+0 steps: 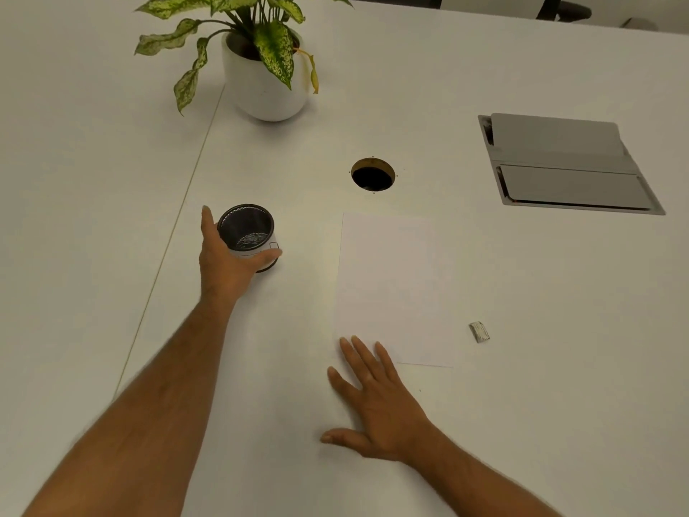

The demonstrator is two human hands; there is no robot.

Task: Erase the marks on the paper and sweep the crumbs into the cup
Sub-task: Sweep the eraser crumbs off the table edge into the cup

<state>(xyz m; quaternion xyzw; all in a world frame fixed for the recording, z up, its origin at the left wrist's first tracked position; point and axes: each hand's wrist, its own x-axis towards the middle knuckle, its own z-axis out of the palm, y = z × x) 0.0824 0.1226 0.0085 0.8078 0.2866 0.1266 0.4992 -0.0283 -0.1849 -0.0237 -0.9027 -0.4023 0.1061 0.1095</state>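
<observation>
1. While your left hand grasps the cup, thumb curled round its near wall, the cup stands upright left of the paper, probably to be ready for the crumbs.
2. Your right hand lies flat and released, fingertips on the paper's near corner, seemingly to steady it.
3. Your eraser rests just right of the paper, untouched.

The left hand reaches forward on a bare, outstretched forearm, thumb and fingers curled round the small dark-lined round cup with a white wall. Nearer than that cup and to its right, the right hand lies palm down, fingers straight and slightly spread, thumb out to the left.
</observation>
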